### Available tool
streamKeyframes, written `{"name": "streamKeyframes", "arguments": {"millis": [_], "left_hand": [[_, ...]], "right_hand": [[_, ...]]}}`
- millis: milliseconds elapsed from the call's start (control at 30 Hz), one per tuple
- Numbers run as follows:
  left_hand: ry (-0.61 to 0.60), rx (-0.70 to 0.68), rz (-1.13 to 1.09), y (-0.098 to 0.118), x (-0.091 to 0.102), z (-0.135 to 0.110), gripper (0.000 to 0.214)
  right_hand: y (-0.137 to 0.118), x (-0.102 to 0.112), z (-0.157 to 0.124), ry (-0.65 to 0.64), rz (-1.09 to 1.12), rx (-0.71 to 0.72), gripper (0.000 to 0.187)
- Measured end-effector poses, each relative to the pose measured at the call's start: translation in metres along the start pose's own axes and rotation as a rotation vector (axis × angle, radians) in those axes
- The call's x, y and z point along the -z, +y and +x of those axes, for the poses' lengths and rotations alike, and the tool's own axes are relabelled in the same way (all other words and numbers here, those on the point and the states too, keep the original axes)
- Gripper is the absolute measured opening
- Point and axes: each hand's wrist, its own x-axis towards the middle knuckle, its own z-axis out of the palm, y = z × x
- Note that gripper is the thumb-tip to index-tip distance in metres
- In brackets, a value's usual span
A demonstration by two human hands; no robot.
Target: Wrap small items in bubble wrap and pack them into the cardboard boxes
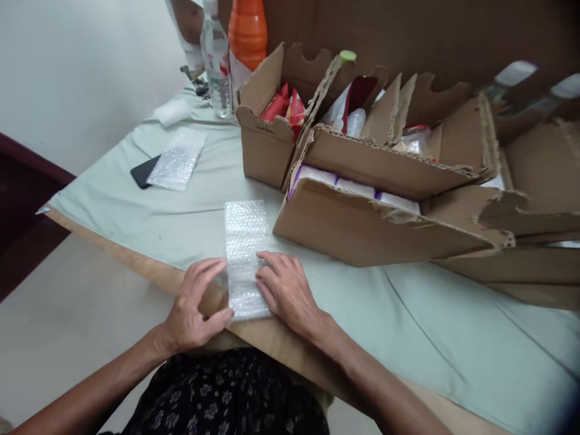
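Observation:
A sheet or pouch of clear bubble wrap (pixel 247 232) lies lengthwise in front of me, its lower end at the table's front edge. My left hand (pixel 194 305) is at its left side, thumb and fingers apart in a curve, fingertips and thumb tip touching the side edge. On the right side rests my right hand (pixel 287 293), fingers loosely bent and slightly spread, tips on the wrap's edge. Neither hand is closed round it. Whether anything sits inside the wrap cannot be made out.
Another bubble wrap piece (pixel 179 160) partly covers a dark phone-like slab (pixel 144 172). Behind stand a clear bottle (pixel 217 66) and an orange bottle (pixel 248 33). Cut cardboard boxes (pixel 385 226) with red packets (pixel 283 106) and purple-white packs (pixel 356 187) line the back right. Pale green cloth (pixel 362 296) covers the table.

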Motion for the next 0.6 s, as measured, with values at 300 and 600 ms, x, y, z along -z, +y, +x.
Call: {"name": "streamKeyframes", "arguments": {"millis": [300,600], "left_hand": [[-0.178,0.194,-0.362,0.018,-0.012,-0.023,0.104],[0.084,0.211,-0.22,0.015,-0.021,-0.027,0.081]], "right_hand": [[-0.047,0.08,-0.012,0.109,0.167,0.064,0.019],[-0.001,0.025,0.055,0.05,-0.216,-0.053,0.017]]}}
